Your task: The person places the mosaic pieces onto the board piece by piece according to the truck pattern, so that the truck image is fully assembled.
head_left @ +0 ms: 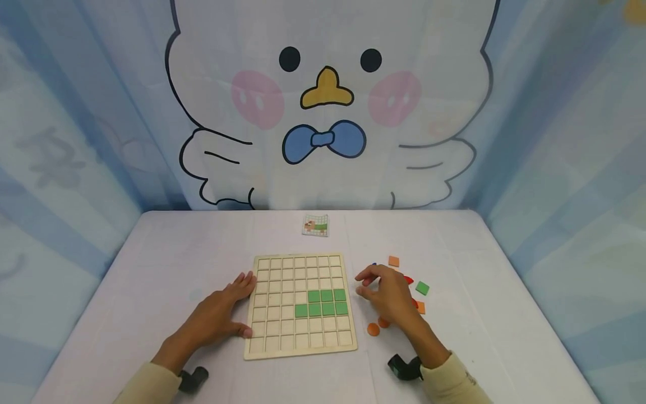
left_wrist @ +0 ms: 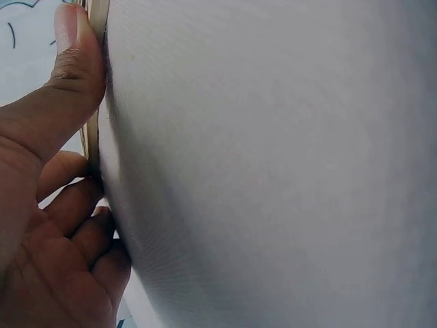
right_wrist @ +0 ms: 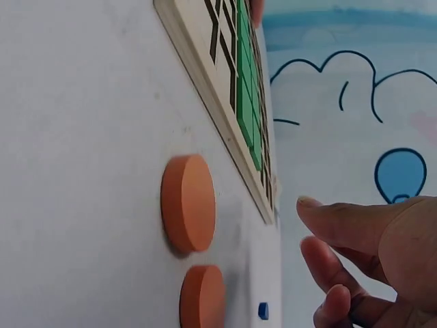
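A wooden grid board (head_left: pixel 287 286) lies flat on the white table, with two rows of green square tiles (head_left: pixel 327 308) in its right-hand cells. My left hand (head_left: pixel 217 314) rests at the board's left edge, thumb and fingers spread along it; the thumb (left_wrist: pixel 72 61) touches the rim in the left wrist view. To the right of the board hovers my right hand (head_left: pixel 390 292), thumb and fingertips slightly apart with nothing between them. Beneath and around it are loose pieces, including orange discs (right_wrist: pixel 191 203), a green square (head_left: pixel 422 288) and red pieces (head_left: pixel 408 279), partly hidden by the hand.
A small picture card (head_left: pixel 315 225) lies behind the board. Beyond the right hand sits an orange square (head_left: pixel 393 261), and a small blue piece (right_wrist: pixel 263 311) shows in the right wrist view. A printed curtain (head_left: pixel 323 185) rises along the table's far edge.
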### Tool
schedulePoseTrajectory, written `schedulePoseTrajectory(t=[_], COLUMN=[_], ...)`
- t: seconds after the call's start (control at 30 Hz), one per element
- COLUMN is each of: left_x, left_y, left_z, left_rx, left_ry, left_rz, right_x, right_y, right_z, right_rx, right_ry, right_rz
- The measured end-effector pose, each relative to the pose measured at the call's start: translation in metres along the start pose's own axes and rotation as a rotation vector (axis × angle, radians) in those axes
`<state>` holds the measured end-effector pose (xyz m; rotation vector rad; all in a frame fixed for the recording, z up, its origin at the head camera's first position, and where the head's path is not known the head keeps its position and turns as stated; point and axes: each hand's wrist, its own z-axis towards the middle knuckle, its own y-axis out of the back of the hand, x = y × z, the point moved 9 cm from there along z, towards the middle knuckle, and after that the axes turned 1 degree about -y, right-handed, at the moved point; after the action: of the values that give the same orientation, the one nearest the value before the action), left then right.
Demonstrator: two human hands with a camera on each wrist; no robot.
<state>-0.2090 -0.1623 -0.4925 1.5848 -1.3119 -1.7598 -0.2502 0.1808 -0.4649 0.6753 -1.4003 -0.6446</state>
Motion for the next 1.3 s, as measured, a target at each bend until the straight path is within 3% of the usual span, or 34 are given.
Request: schedulePoseTrajectory(t=[0.3,0.83,1.3], left_x=[0.0,0.0,0.0], left_y=[0.0,0.0,0.0], left_z=[0.001,0.0,0.0], left_rx=[0.003,0.006,0.007], left_ry=[0.001,0.0,0.014], left_rz=[-0.003,-0.017,-0.011], right_x=[-0.029,-0.085,-0.111], right_y=[0.024,0.071,0.078], right_z=[-0.004,-0.014,-0.022], right_rx=[-0.023,-0.087,-0.106], right_ry=[-0.067,-0.161,-0.236], right_rz=[0.014,-0.084,-0.145])
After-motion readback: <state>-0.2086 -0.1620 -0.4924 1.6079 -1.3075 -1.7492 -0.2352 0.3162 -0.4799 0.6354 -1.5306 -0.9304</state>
